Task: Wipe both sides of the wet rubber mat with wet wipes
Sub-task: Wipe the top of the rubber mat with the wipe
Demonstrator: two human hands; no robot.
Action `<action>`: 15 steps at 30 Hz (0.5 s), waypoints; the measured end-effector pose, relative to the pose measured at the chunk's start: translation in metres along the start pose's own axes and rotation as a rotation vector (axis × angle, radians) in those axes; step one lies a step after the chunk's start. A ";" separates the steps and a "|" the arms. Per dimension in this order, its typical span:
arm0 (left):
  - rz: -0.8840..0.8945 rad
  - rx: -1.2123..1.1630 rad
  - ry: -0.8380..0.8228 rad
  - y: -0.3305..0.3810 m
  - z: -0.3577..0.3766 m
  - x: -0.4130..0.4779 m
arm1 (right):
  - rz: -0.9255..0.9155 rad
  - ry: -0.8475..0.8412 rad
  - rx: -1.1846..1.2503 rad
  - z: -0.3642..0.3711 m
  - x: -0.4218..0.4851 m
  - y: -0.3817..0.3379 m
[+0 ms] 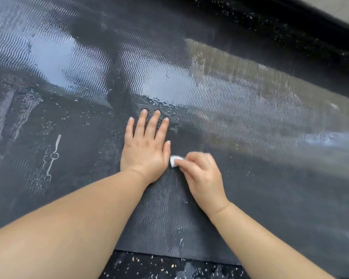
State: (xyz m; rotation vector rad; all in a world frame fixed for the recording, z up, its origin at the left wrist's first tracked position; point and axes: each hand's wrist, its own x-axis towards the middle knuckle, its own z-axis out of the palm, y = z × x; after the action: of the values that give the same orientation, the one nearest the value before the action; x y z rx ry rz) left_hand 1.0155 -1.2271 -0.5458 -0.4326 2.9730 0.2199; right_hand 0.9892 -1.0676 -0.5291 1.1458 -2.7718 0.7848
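Plainly, I had the left hand (144, 150) spread flat on the wet rubber mat (240, 121) (steadying it, I judged) — the right hand (199, 172) pinched a balled wet wipe (174, 160) against the ribbed surface just beside it.

So the rubber mat (250, 208) is spread over the floor (149, 266), which shows past its near edge. The left hand (145, 150) rests on the mat, with the right hand (201, 174) just to its right. The wet wipe (174, 160) sits between them, pinched in the right fingers. Pooled water (169, 83) lies beyond the left fingertips.
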 end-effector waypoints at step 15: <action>-0.016 0.000 -0.052 0.000 -0.006 0.001 | 0.196 0.106 -0.056 0.010 0.153 0.071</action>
State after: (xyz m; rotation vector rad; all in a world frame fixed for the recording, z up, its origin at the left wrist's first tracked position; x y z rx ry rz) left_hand 1.0142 -1.2286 -0.5399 -0.4432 2.9180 0.2264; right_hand 0.8320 -1.1293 -0.5341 0.8077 -2.8263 0.7531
